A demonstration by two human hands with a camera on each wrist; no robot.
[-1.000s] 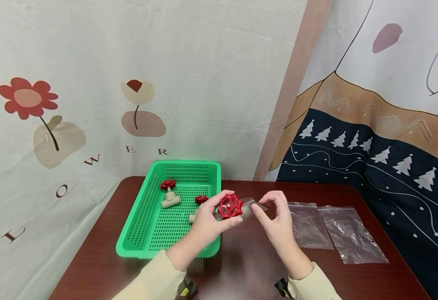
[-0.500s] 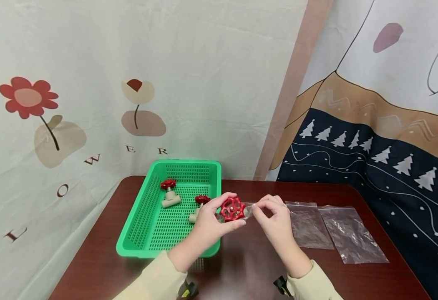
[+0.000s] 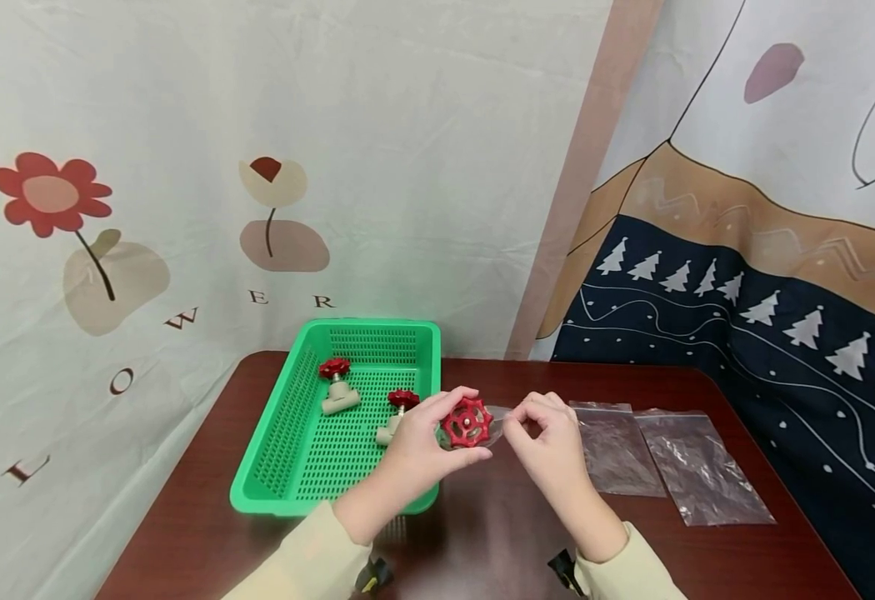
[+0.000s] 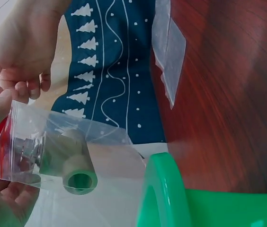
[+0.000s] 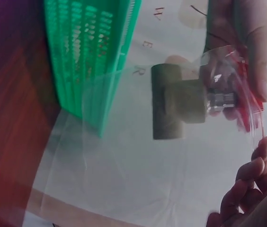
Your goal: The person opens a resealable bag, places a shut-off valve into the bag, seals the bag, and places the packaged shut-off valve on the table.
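My left hand [image 3: 422, 442] holds a stop valve with a red handwheel [image 3: 467, 422], thumb and fingers on either side of the wheel. The valve's beige tee-shaped body [image 4: 72, 158] hangs inside a clear zip bag [image 5: 124, 161], and the wheel is at the bag's mouth. With thumb and fingertips, my right hand [image 3: 550, 433] pinches the bag's edge to the right of the wheel. In the right wrist view, the bag hangs below the wheel around the body. Whether the whole wheel is within the bag is hard to tell.
A green basket [image 3: 261, 467] stands on the left of the brown table [image 3: 497, 533]. In it lie two more red-wheeled valves, one at the back [image 3: 340, 392], one by the right wall [image 3: 400, 404]. Two flat clear bags [image 3: 617, 450] lie to the right. A printed curtain hangs behind.
My right hand's finger and thumb, spread apart earlier, have come together on the bag's edge. The left hand and the red wheel have shifted slightly right.
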